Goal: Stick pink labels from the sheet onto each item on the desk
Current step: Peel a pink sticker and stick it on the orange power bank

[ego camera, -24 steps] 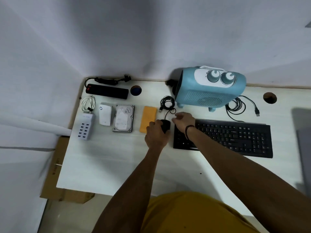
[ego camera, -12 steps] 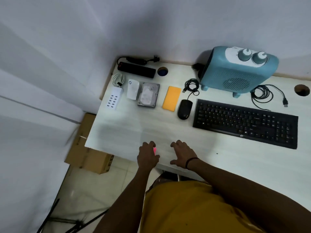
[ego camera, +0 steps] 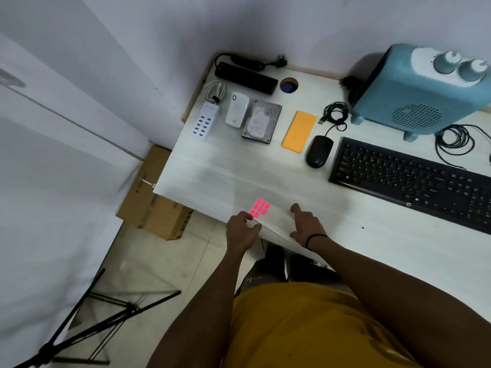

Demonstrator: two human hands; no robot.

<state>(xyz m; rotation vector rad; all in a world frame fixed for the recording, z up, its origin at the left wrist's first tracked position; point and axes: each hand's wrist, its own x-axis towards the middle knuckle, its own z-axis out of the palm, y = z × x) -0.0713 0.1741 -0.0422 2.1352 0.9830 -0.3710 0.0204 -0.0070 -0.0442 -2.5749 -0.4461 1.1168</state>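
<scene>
Left hand (ego camera: 243, 231) at table's (ego camera: 212, 171) near edge, fingers loosely bent, tips touching label sheet (ego camera: 268, 221) beside pink labels (ego camera: 259, 207) | sheet flat at 6 o'clock of orange case (ego camera: 299, 131) | right hand (ego camera: 305, 225) at sheet's 3 o'clock, fingers spread, resting on it | mouse (ego camera: 318, 151), keyboard (ego camera: 414, 179), heater (ego camera: 422, 94) toward 2 o'clock

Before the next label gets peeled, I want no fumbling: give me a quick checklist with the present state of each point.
1. Pink labels left on the sheet: ok, several show.
2. Sheet lies on the desk near its front edge: ok.
3. Left hand at the labels: ok, fingertips at their near corner.
4. Right hand steadying the sheet: ok, it rests on it.
5. A label already lifted: cannot tell.
6. Mouse already labelled: cannot tell, no pink shows on it.
</scene>
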